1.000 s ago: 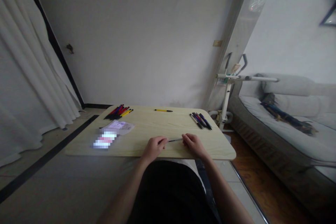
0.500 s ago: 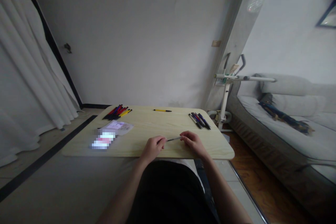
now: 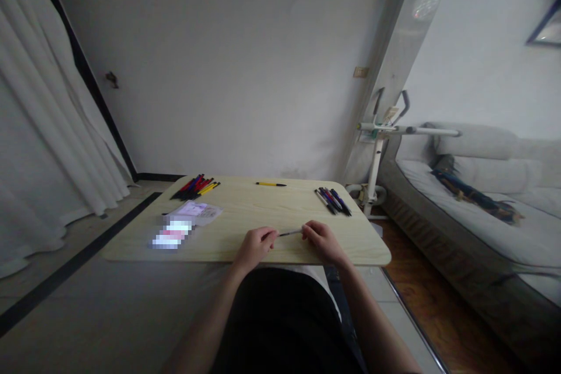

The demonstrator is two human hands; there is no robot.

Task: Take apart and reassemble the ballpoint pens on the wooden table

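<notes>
Both bare hands met over the near edge of the pale wooden surface [image 3: 245, 213], one at each end of a slim pen-like rod [image 3: 290, 233]. The left hand [image 3: 256, 247] had its grip, thumb against curled fingers, clamped on the rod's darker left end; the right hand [image 3: 322, 239] had its grip pinched on the paler right end. The rod spanned the gap between them, its right end slightly farther from the person; whether it was a whole pen or only a refill was too small to tell. Beyond it, near the far edge, a yellow pen [image 3: 270, 184] with dark ends lay crosswise. Several dark and white pens [image 3: 333, 201] lay side by side toward the right, and a heap of red, blue, black and yellow pens [image 3: 196, 187] filled the far left corner. Nearer on that side lay a translucent plastic packet [image 3: 205, 212], just beside a bright, pixelated rectangle [image 3: 173, 235].
</notes>
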